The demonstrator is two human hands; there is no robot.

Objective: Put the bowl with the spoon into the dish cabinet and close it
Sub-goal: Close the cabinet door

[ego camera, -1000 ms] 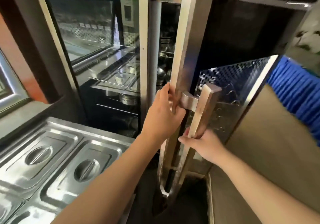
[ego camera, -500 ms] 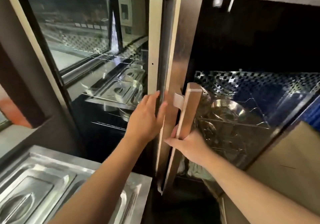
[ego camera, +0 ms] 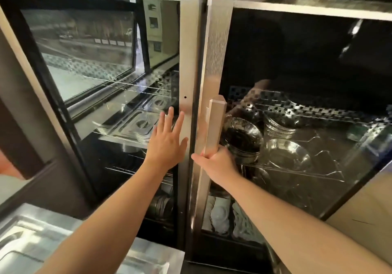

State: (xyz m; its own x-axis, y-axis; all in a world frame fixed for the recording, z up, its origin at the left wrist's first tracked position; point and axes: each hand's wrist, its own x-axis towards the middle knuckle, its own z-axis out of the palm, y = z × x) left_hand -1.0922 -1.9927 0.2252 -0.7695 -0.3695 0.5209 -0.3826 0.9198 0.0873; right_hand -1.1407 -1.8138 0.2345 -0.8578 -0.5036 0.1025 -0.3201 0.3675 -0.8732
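Note:
The dish cabinet has two glass doors in steel frames. Its right door [ego camera: 214, 46] lies flush against the left door [ego camera: 187, 46]. My right hand [ego camera: 214, 163] grips the lower part of the long vertical handle [ego camera: 215, 125] on the right door. My left hand [ego camera: 167, 142] is flat, fingers spread, at the left door's steel edge, holding nothing. Through the right glass, steel bowls [ego camera: 241, 138] and a clear bowl [ego camera: 286, 157] sit on a shelf. I cannot pick out the spoon.
Steel lidded food pans [ego camera: 31, 237] sit on the counter at the lower left, and they mirror in the left glass. A beige board [ego camera: 364, 214] leans at the lower right. Stacked white dishes [ego camera: 220, 216] fill the lower shelf.
The right door has swung from partly open to flush with the left door. My left hand left the door's edge and now rests flat on the left door frame.

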